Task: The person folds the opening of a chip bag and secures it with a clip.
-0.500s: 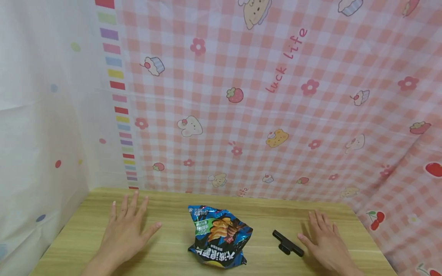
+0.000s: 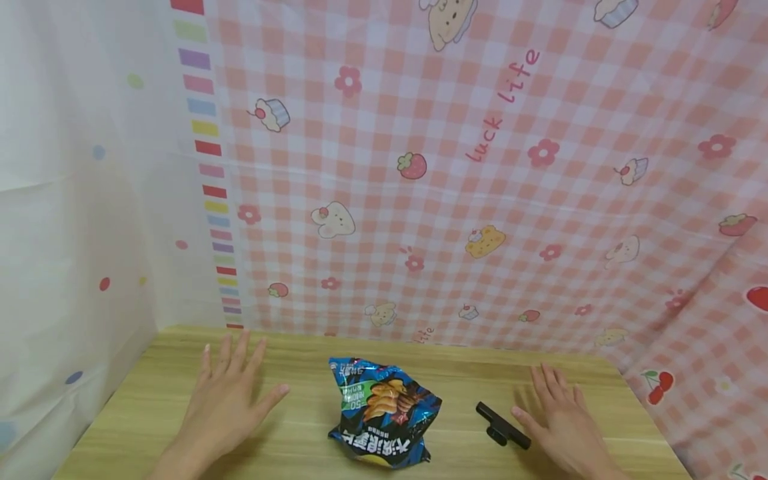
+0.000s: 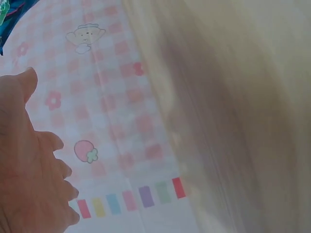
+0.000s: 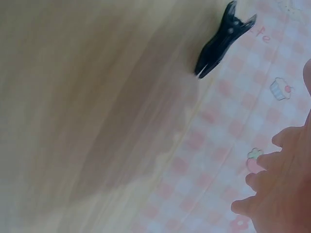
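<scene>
A blue and black chip bag (image 2: 390, 413), printed with golden ridged chips, lies on the wooden table between the two hands. Its corner shows at the top left of the left wrist view. To its right is a black bag clip (image 2: 503, 425), seen edge-on with its two handles in the right wrist view. My left hand (image 2: 225, 407) is left of the bag, apart from it, fingers spread and empty. Close beside the clip, my right hand (image 2: 561, 420) has its fingers extended and holds nothing; its thumb tip is near the clip.
The wooden table (image 2: 288, 353) ends at a pink checked cloth (image 2: 384, 200) hanging behind it. A white dotted cloth (image 2: 66, 233) hangs on the left, and the checked cloth continues down the right side.
Both hands have shifted slightly inward, the left one toward the bag and the right one toward the clip. Bag and clip stay in place; the head view has turned a little.
</scene>
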A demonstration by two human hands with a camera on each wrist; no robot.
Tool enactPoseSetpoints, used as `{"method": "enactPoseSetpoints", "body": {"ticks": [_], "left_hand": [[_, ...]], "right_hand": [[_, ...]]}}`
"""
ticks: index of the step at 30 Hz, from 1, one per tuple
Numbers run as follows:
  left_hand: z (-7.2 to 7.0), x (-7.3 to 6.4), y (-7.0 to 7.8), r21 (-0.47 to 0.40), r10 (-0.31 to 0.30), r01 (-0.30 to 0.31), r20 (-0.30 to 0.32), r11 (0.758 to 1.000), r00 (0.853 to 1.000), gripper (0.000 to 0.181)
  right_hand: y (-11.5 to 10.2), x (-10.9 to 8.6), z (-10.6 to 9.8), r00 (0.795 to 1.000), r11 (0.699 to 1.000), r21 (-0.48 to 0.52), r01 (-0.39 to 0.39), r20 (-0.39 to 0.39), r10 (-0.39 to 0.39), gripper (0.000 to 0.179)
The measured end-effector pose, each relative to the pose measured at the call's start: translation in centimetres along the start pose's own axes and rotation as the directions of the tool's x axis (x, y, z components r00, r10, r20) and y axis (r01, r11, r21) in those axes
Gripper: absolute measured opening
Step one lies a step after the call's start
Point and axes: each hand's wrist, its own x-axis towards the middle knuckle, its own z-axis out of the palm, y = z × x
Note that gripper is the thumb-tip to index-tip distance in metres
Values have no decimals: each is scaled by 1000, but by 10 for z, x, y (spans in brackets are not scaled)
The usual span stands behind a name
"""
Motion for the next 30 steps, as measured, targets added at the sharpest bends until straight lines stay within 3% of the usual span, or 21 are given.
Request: {"method": "enactPoseSetpoints", "body": {"ticks": [14,26,30], "left_hand": [[0,6,17,-19,17,-17,-25,1000,1000,90],[0,8,30,-48,49,-54,-106,997,993,86],[-1,8,33,-66,48,-57,-126,996,991,85]], "right_hand": [[-31,2,-1,997,998,24,62,-55,-61,89],[-56,2,5,993,991,95,95,-76,-88,87],[-62,1,9,985,986,102,130,-129,-116,86]]}}
